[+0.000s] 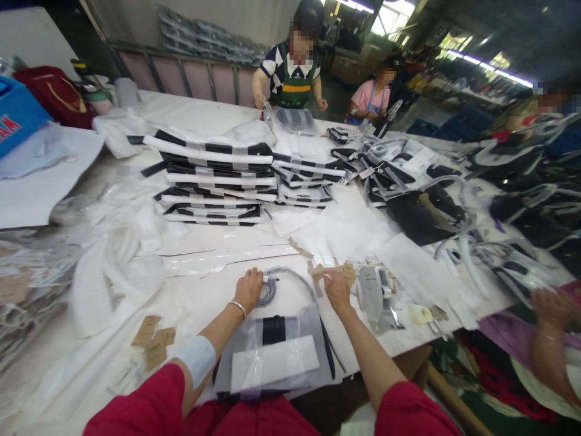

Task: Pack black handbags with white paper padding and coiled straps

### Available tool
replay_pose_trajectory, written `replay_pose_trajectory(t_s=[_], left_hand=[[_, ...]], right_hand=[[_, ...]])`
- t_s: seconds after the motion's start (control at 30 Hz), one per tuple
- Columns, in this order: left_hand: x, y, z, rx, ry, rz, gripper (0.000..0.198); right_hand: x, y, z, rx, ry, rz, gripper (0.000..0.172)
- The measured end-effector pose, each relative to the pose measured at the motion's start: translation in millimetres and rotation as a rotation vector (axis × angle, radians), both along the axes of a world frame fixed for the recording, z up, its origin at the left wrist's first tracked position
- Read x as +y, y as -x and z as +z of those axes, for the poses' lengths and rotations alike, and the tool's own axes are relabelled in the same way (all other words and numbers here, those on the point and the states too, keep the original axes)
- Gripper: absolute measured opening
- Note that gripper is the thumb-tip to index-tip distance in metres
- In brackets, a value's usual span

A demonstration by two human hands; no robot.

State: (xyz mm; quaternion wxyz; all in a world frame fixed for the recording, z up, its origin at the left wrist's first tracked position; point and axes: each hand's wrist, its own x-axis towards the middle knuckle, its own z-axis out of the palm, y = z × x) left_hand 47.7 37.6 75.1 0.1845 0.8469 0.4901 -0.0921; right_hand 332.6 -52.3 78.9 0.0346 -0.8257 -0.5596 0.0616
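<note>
- We see our left hand (249, 289) near the front edge of the white table (200, 315). It is shut in a small grip on the end of a gray cord (267, 292), which is wound in a little coil.
- The thin cord runs from the coil over to the right, then down to a gray and black bag (272, 357).
- That bag lies in see-through plastic at the front edge of the table, right below our hands. A white paper sits on top of it.
- Our right hand (336, 289) is bent down on some brown paper tags (330, 271). We cannot tell if it is holding them or just touching them.
- A silver pouch (376, 297) lies just to the right of that hand.
- Big piles of black and white striped bags (213, 175) sit in the middle of the table.
- Across the far edge, a co-worker in a green apron (293, 91) has both hands at the table.
</note>
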Motion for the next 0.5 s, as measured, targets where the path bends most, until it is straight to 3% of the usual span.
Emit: replay_pose_trajectory(t_s=[0.23,0.5], left_hand=[[0.0,-0.6,-2.4,0.028,0.004,-0.003,0.025],[0.5,-0.1,-5.4,0.018,0.001,0.001,0.025]], right_hand=[[29.8,-21.4,-4.0,-0.029,0.155,0.103,0.025],[30.0,-26.9,9.7,0.016,0.161,0.078,0.010]])
